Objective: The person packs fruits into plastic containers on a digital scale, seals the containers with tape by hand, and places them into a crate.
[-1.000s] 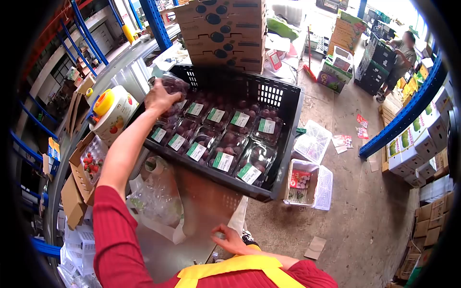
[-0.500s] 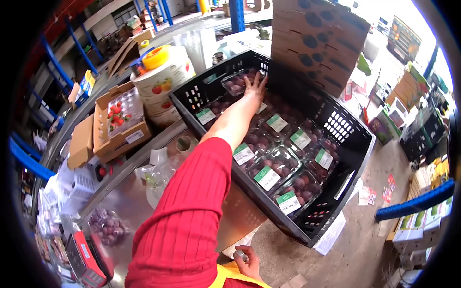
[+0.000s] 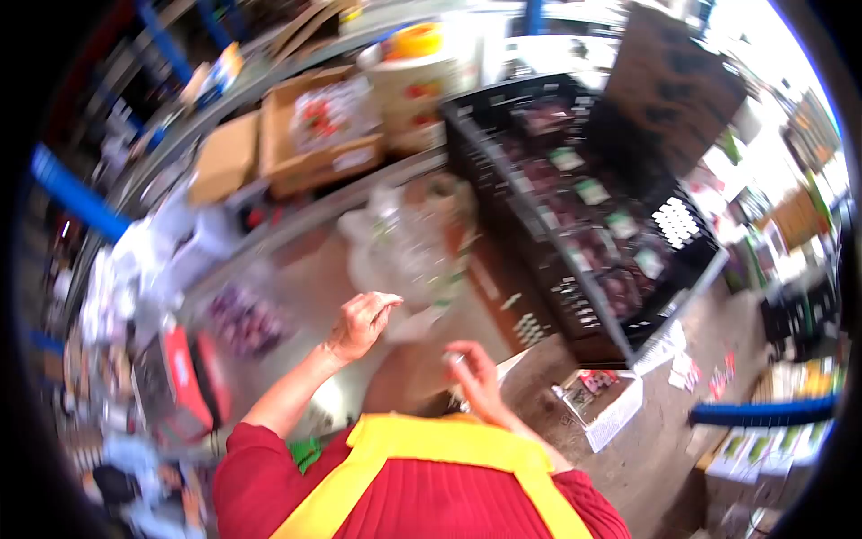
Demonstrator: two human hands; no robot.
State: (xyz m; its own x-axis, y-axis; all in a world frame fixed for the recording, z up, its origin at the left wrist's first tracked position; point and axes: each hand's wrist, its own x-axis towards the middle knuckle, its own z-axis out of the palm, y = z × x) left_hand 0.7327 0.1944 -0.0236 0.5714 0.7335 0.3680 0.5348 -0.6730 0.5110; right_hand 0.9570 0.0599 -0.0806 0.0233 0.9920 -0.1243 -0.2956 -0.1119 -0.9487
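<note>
My left hand (image 3: 364, 325) is over the metal table (image 3: 310, 260), its fingers pressed together with nothing visible in them. To its right, my right hand (image 3: 476, 373) is curled near the table's front edge around a small pale item that I cannot make out. A black crate (image 3: 543, 260) stands at the right of the table, holding rows of clear packs (image 3: 593, 190) of dark round fruit with green and white labels. Left of my hands lies a blurred bunch of purple fruit (image 3: 247, 319). Clear plastic bags (image 3: 395, 238) lie between it and the crate.
A red and black device (image 3: 182, 373) sits on the table's left. Behind are an open carton (image 3: 272, 144) of strawberries and a large label roll (image 3: 415, 103). A tall carton stack (image 3: 669, 90) stands behind the crate. A person (image 3: 148, 499) is at lower left. A blue beam (image 3: 763, 411) crosses at right.
My left hand has let go of a fruit pack in the crate and come back over the table, closing its fingers. The view has swung left, and the crate now appears farther right.
</note>
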